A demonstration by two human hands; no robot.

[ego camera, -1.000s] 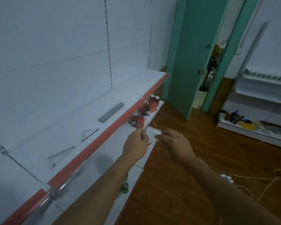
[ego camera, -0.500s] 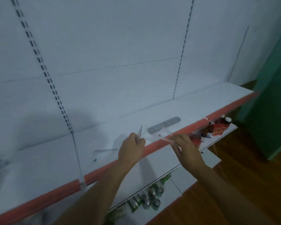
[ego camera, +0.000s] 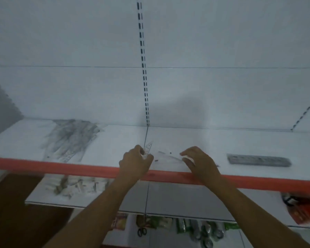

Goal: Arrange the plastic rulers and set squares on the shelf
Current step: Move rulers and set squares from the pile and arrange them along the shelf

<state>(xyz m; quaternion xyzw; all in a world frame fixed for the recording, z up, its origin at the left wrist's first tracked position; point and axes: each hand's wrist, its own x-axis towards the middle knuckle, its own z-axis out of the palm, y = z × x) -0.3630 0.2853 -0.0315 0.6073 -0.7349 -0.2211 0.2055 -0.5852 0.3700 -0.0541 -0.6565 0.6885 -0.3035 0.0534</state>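
So compared with half a second earlier, your view had swung round to face the shelf (ego camera: 222, 140) square on, and both hands had dropped lower onto it, just past the red front edge (ego camera: 61, 169). Your left hand (ego camera: 135, 162) was curled round a clear set square (ego camera: 149, 148), its tip poking up toward 12 o'clock from your fist. Your right hand (ego camera: 200, 161) had its fingers bent down, pinching the right end of another clear ruler piece (ego camera: 166, 155) that lay nearly flat on the shelf between your hands; it's blurry, so I couldn't tell exactly which kind it was. Earlier that piece was up in the air. The grey block (ego camera: 259, 160) now sat at 3 o'clock of your right hand, well apart. A messy pile of clear rulers (ego camera: 72, 138) had come into view at 9 o'clock of your left hand.
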